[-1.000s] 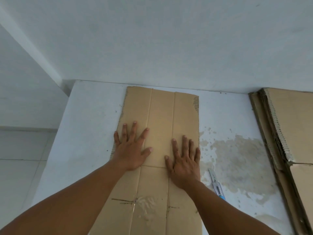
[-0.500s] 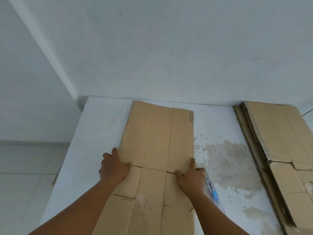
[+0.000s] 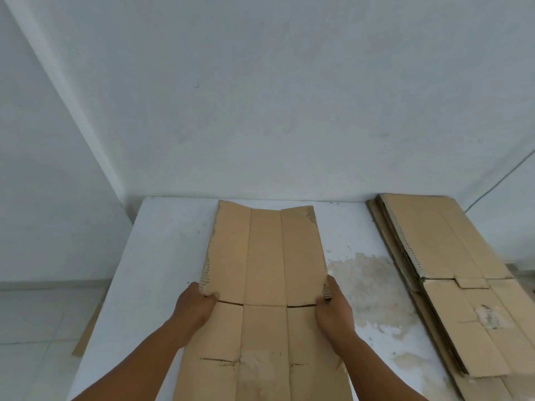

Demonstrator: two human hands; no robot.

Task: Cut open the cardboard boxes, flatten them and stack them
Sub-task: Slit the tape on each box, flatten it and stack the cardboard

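A flattened brown cardboard box (image 3: 265, 256) lies lengthwise in the middle of the white table (image 3: 162, 256), with two fold lines running away from me. My left hand (image 3: 195, 306) grips its left edge and my right hand (image 3: 333, 309) grips its right edge, both beside the slits between panels. The far half of the sheet is raised off the table and bowed, its outer panels tilted up. A stack of flattened cardboard boxes (image 3: 443, 253) lies at the table's right side.
A white wall stands right behind the table. The table top has a worn brownish patch (image 3: 367, 287) between the sheet and the stack. A cardboard strip (image 3: 86, 334) lies on the tiled floor to the left. The cutter is hidden.
My hands went from pressing flat on the sheet to gripping its two side edges. The far half has lifted off the table. The blue cutter beside my right hand is no longer visible.
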